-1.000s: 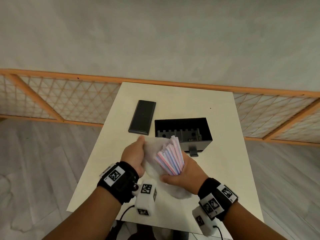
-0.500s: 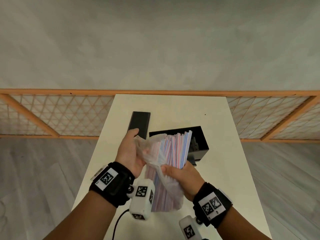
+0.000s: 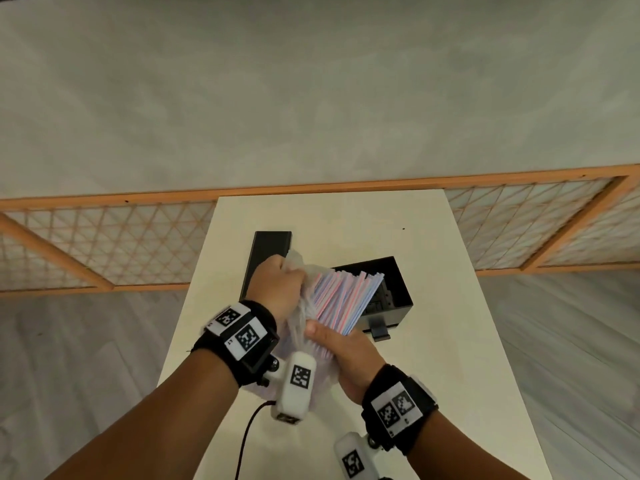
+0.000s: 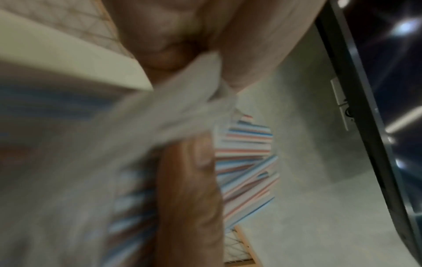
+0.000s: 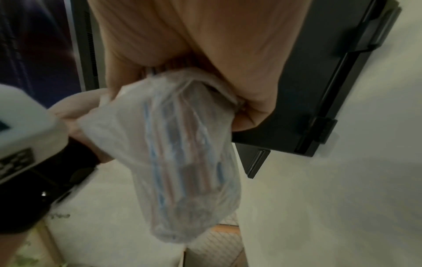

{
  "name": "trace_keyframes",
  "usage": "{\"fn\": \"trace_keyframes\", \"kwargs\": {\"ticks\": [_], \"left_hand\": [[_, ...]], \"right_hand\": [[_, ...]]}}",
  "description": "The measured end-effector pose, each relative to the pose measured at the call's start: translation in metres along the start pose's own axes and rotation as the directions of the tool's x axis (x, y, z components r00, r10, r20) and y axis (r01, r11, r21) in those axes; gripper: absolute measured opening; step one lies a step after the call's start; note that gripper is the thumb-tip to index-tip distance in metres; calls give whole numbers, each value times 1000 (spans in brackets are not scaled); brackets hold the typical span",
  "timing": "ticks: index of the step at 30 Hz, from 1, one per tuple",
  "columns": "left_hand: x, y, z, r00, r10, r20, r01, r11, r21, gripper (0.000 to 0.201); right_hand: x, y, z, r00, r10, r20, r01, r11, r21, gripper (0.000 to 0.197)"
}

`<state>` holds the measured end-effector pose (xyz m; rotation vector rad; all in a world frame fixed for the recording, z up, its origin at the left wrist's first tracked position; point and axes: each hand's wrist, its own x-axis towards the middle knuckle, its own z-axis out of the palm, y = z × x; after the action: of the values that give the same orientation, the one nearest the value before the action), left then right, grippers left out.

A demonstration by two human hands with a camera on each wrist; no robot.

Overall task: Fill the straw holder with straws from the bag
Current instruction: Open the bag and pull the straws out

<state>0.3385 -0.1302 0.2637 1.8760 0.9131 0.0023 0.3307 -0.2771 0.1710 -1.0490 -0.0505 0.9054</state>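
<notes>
A bundle of red, blue and white striped straws [image 3: 341, 299] sticks out of a clear plastic bag [image 3: 298, 327], slanting up and right over the open black straw holder [image 3: 398, 292] on the white table [image 3: 433, 341]. My right hand [image 3: 341, 351] grips the straws through the bag near their middle. My left hand [image 3: 277, 289] pinches the bunched mouth of the bag. In the right wrist view the bag [image 5: 182, 162] hangs below my palm with straws [image 5: 169, 162] inside, in front of the holder [image 5: 319, 90]. The left wrist view is blurred; straws [image 4: 246, 162] and bag film [image 4: 160, 126] show.
A flat black lid [image 3: 266, 258] lies on the table left of the holder, partly behind my left hand. A wooden lattice railing [image 3: 104, 244] runs behind the table. A black cable [image 3: 246, 441] hangs at the near table edge.
The straw bundle has risen further out of the bag and leans more to the right over the holder. My left hand has pulled the bag's mouth up and left.
</notes>
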Motion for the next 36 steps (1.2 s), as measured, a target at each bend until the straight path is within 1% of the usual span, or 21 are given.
{"fn": "trace_keyframes", "kwargs": {"ticks": [3, 5, 7, 9, 11, 14, 16, 18, 21, 23, 25, 27, 28, 30, 32, 34, 36], "left_hand": [[6, -3, 4, 993, -110, 43, 115, 984, -139, 19], [9, -5, 3, 975, -206, 81, 218, 957, -189, 15], [13, -8, 2, 952, -284, 112, 302, 929, -213, 17], [14, -12, 3, 942, -314, 120, 334, 918, -216, 24], [16, -16, 4, 935, -330, 133, 355, 888, -294, 27], [12, -14, 5, 921, -318, 224, 382, 849, -365, 32], [8, -12, 6, 914, -264, 307, 362, 871, -332, 40], [5, -12, 6, 925, -184, 332, 281, 920, -274, 44], [9, -17, 7, 967, -112, 230, 149, 978, -148, 40], [13, -17, 6, 987, -51, 154, 59, 997, -44, 37], [18, -19, 7, 995, 30, 90, -33, 999, 24, 42], [23, -20, 8, 995, 96, 35, -99, 992, 81, 54], [25, -19, 7, 993, 119, 15, -120, 986, 118, 56], [32, -14, 6, 989, 147, -25, -141, 975, 171, 54], [44, -8, 5, 990, 130, -57, -115, 970, 215, 49], [54, -2, 6, 996, 76, -47, -62, 967, 245, 45], [61, 2, 9, 998, 54, -8, -50, 960, 277, 42]], "right_hand": [[5, -2, 1, 1000, 5, 22, -8, 993, 119, 62], [6, -2, 0, 1000, 6, 28, -11, 986, 168, 57], [8, 2, -3, 1000, 14, 24, -18, 982, 190, 57], [9, 6, -5, 1000, 26, 0, -26, 986, 163, 63], [10, 9, -6, 1000, 28, -8, -26, 992, 122, 68], [8, 11, -7, 1000, 29, -13, -28, 995, 94, 64], [6, 11, -8, 1000, 25, -7, -25, 997, 69, 62], [3, 11, -9, 1000, 29, 5, -29, 998, 53, 61], [1, 8, -9, 999, 34, 27, -35, 999, 32, 62], [1, 6, -8, 999, 25, 28, -26, 999, 20, 62], [2, 2, -5, 999, 7, 36, -7, 1000, 0, 62], [5, -1, -3, 999, -7, 32, 8, 1000, -19, 60], [8, -2, -3, 1000, -11, 27, 12, 1000, -17, 59], [12, -3, 0, 999, -24, 43, 24, 999, 23, 59], [17, -1, 3, 998, -28, 53, 23, 995, 92, 59], [22, 2, 6, 998, -13, 55, 1, 979, 204, 56], [27, 6, 8, 997, 37, 67, -57, 936, 346, 58]]}}
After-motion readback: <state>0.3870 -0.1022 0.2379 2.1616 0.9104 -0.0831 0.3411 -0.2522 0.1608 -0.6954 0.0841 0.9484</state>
